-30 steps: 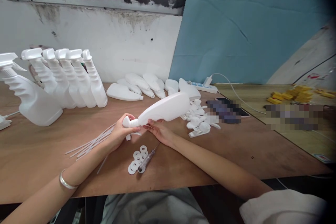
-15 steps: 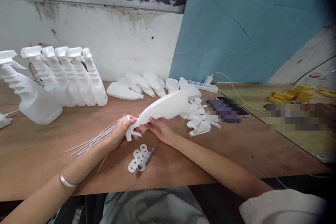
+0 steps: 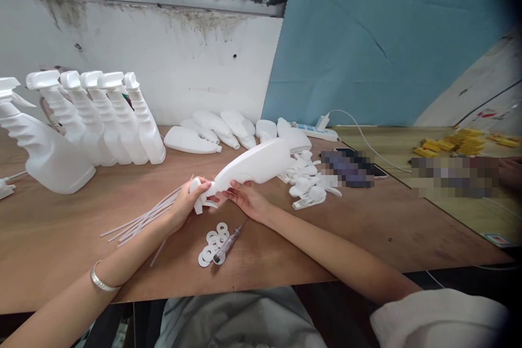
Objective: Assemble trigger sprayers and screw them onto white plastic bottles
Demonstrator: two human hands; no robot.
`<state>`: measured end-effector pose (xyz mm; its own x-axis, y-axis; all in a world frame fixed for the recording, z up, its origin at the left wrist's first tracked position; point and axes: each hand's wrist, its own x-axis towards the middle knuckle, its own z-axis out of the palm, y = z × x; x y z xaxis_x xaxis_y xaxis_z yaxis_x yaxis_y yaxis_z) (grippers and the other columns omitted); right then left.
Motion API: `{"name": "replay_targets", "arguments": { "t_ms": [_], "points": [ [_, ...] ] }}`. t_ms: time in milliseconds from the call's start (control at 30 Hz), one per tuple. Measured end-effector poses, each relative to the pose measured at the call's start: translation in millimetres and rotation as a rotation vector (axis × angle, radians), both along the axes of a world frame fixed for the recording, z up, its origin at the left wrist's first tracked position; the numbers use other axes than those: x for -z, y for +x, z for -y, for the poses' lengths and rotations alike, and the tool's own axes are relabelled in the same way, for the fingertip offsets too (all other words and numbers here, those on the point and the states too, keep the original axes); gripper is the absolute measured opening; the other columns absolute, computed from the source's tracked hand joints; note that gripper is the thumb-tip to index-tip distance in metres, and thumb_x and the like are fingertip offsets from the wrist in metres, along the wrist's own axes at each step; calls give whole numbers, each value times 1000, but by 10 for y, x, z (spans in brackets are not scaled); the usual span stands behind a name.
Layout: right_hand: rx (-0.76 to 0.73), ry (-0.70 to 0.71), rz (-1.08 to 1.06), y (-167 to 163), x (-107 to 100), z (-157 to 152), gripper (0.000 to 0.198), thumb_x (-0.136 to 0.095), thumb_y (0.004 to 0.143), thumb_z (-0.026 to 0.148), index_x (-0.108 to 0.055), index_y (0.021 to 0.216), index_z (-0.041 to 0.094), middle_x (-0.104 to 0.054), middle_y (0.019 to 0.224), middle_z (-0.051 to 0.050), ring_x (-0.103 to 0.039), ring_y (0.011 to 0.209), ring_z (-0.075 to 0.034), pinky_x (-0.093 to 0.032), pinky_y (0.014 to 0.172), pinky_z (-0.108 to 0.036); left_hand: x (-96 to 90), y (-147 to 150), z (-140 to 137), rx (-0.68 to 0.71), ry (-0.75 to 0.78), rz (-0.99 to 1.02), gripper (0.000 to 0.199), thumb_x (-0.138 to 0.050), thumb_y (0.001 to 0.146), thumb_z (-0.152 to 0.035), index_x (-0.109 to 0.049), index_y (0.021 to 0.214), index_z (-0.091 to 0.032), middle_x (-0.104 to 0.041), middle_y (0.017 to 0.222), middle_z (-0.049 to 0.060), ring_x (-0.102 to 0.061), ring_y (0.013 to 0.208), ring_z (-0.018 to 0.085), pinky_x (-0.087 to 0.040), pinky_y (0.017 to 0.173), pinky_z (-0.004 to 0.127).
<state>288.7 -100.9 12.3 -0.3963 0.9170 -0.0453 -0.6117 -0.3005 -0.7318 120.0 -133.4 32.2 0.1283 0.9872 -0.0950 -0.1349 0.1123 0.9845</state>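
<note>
Above the table a white spray bottle (image 3: 256, 162) lies tilted in my two hands, its base up to the right. My left hand (image 3: 188, 201) is closed on the white trigger sprayer head (image 3: 198, 204) at the bottle's neck. Fingers of my right hand (image 3: 248, 201) wrap the bottle just beyond the neck. White tubes (image 3: 142, 220) lie by my left wrist. Below my hands are several flat white ring washers (image 3: 210, 250), with a clear-handled screwdriver (image 3: 226, 247) resting across them. To the right sits a pile of loose white sprayer heads (image 3: 310, 185).
Several bottles with sprayers (image 3: 149, 136) stand at the left, near the wall. Bottles without sprayers (image 3: 190, 140) lie at the back. A power strip (image 3: 316, 131), phones (image 3: 361, 166) and yellow pieces (image 3: 460, 141) are farther right. Another person's hand (image 3: 509, 171) shows at the right edge.
My hands keep the same hold on the bottle and sprayer head. The whole view has shifted slightly; nothing else visibly moved on the table.
</note>
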Motion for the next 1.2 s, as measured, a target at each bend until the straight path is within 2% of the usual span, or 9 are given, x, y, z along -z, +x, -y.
{"name": "replay_targets", "arguments": {
  "t_ms": [167,267,400,633,800,933,1067,1200],
  "points": [
    [-12,7,4,6,8,-3,14,-75,61,17,-65,71,16,-68,79,1,-63,74,-11,-53,71,-24,-8,-8,2,3,-23,18,38,-63,70,-45,-50,85,-13,-65,65,7,-62,61,20,-48,56,30],
    [-7,-1,-13,8,3,-10,13,-75,61,16,-64,67,17,-68,79,2,-62,75,-11,-53,72,-25,-32,4,0,-58,33,-52,42,-72,60,-41,-51,84,-14,-65,72,6,-62,66,18,-47,60,27],
    [-3,-13,-29,3,-7,-17,14,-75,60,15,-61,60,18,-67,76,4,-61,72,-10,-53,72,-25,-44,12,4,-106,61,-118,50,-80,46,-34,-51,83,-16,-62,75,1,-60,67,15,-45,58,24],
    [-2,-17,-18,2,3,-22,15,-76,60,16,-62,62,18,-66,75,4,-61,71,-9,-52,73,-25,-64,22,42,-24,-2,-74,46,-76,56,-35,-46,85,-15,-64,73,4,-62,66,17,-48,55,25],
    [-7,19,12,6,-5,-4,15,-76,59,17,-64,69,18,-67,77,3,-61,74,-11,-51,75,-26,-65,28,42,-2,-31,-14,40,-72,63,-37,-49,86,-13,-65,72,6,-63,66,17,-52,59,29],
    [-42,96,78,7,-26,35,17,-75,61,19,-67,76,16,-68,79,0,-62,77,-12,-51,76,-27,-62,18,28,-4,-68,21,40,-72,64,-36,-55,90,-11,-65,75,7,-63,70,19,-53,57,30],
    [-42,113,121,7,-40,60,19,-75,60,20,-68,77,16,-69,80,0,-61,78,-13,-49,78,-28,-42,-7,15,28,-61,42,41,-73,61,-35,-59,91,-10,-66,73,7,-63,71,21,-53,57,29],
    [-40,134,164,14,-85,78,21,-75,59,20,-68,79,18,-68,79,0,-61,79,-14,-49,78,-29,-20,-10,13,-19,-37,57,38,-74,60,-32,-60,86,-9,-66,69,6,-63,65,18,-51,58,26]
  ]
}}
